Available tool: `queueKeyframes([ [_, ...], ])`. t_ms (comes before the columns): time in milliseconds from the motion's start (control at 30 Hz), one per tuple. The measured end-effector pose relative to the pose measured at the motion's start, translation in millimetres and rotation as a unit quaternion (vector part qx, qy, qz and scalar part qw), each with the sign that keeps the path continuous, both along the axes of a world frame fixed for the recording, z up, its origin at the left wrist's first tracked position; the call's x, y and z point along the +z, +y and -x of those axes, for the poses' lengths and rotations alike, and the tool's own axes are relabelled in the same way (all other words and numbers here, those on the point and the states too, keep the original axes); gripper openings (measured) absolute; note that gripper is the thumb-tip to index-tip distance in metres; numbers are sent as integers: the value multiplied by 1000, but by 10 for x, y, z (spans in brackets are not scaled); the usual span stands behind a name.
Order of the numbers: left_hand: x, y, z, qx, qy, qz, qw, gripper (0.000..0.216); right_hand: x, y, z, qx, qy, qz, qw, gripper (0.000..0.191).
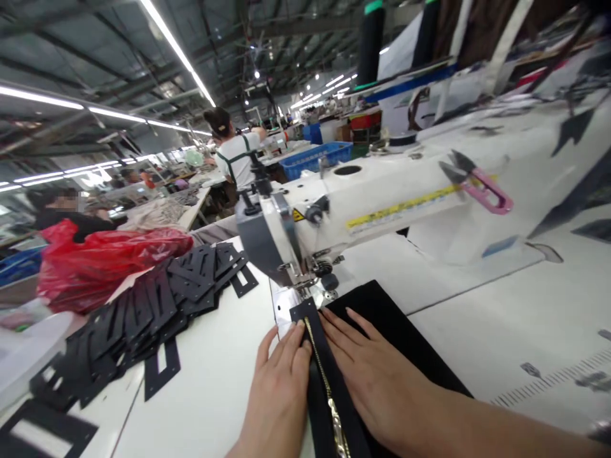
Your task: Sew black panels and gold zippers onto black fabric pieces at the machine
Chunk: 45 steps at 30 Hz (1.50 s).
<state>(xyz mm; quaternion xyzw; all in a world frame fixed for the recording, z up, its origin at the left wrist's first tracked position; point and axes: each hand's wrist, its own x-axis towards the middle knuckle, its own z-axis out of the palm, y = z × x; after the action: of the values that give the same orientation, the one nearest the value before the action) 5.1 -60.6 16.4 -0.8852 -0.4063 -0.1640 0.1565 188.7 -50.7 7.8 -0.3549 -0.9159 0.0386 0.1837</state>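
Observation:
My left hand (281, 381) lies with outstretched fingers along the left edge of a black strip (315, 356) with a gold-toothed zipper (319, 362). The metal zipper pull (338, 432) is near the bottom of the view. On the right side of the strip, my right hand (377, 369) rests flat, fingers extended, over a larger black panel (377, 305). The strip's far end is just in front of the presser foot (305, 283) of a white sewing machine (382, 197). Whatever is beneath my palms is hidden.
Several black frame-shaped pieces (147, 305) overlap in a heap at left, beside a red plastic bag (109, 254). Pink-handled thread snips (482, 187) lie on the machine arm. A blue crate (315, 159) and a person in a white top (236, 156) are beyond.

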Motion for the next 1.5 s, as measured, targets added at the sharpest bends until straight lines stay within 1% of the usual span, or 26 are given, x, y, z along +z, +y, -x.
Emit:
queueKeyframes([
  [100,-9,-19,-21,-3,-40,-16,999,33,-19,7,5,13,-30,-34,999,60],
  [233,-11,-26,-19,-12,-43,-15,999,33,-18,13,5,22,-57,-55,997,61],
  [400,-56,-29,-3,-12,-40,-26,999,35,30,11,8,28,-70,-41,996,60],
  [533,-72,-19,1,-15,-36,-32,999,35,48,13,4,30,-60,-21,998,61],
  [667,-62,57,-31,-30,-51,-35,998,34,26,71,-7,27,-45,-35,998,63],
  [800,-60,209,-107,-20,-68,-7,997,33,0,188,-29,9,-53,-65,996,61],
  [933,-92,335,-140,-19,-80,-7,997,30,0,293,-63,12,-58,-80,995,60],
  [1100,-94,367,-86,-28,-61,-12,998,28,4,361,-89,27,-51,-77,995,65],
  [1233,-77,359,-57,-38,-39,-24,998,31,-14,375,-98,33,-45,-60,997,66],
  [1300,-110,356,-64,-42,-44,-28,998,34,-14,376,-102,35,-40,-42,998,66],
  [1400,-217,352,-89,-28,-93,-36,995,36,6,374,-103,32,-48,-20,998,66],
  [1500,-311,344,-105,-18,-115,-16,993,37,28,368,-96,29,-47,-12,998,67],
])
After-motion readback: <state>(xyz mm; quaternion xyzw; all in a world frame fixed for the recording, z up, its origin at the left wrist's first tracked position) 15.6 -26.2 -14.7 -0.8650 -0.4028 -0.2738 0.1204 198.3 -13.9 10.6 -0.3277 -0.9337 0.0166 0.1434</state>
